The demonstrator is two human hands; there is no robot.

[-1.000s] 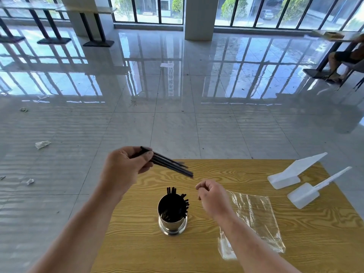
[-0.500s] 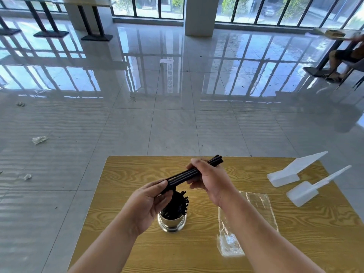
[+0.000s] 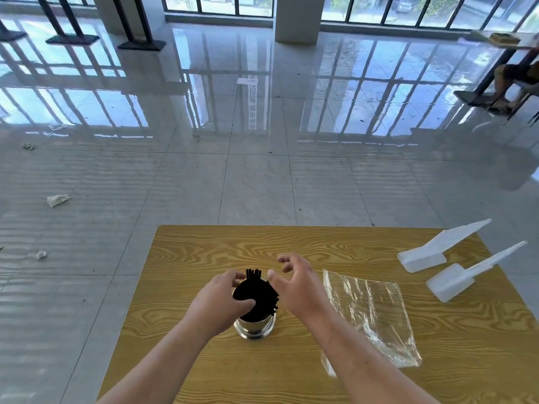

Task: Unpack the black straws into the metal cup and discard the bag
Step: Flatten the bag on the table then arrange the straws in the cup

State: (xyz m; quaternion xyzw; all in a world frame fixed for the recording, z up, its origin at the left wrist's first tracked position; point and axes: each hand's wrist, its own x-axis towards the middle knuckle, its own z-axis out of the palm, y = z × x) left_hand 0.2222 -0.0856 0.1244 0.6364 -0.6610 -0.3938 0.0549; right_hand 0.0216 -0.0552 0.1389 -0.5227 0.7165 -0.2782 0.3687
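A shiny metal cup [image 3: 255, 328] stands near the middle of the wooden table [image 3: 204, 252], packed with black straws [image 3: 258, 293] whose ends stick up above its rim. My left hand [image 3: 217, 301] reaches in from the left, its fingers and thumb curled round the top of the straw bundle. My right hand [image 3: 297, 287] hovers just right of the straws with its fingers spread and loose, holding nothing. The clear plastic bag [image 3: 370, 313] lies flat and empty on the table to the right of the cup.
Two white plastic scoops [image 3: 431, 252] [image 3: 455, 281] lie at the table's far right corner. Beyond the table is a glossy tiled floor with scraps of litter [image 3: 58, 199] on the left. A person sits at another table [image 3: 513, 77] far right.
The handful of straws that both hands held level above the cup now stands in the cup. My right hand has let go and opened; my left hand has dropped to the bundle.
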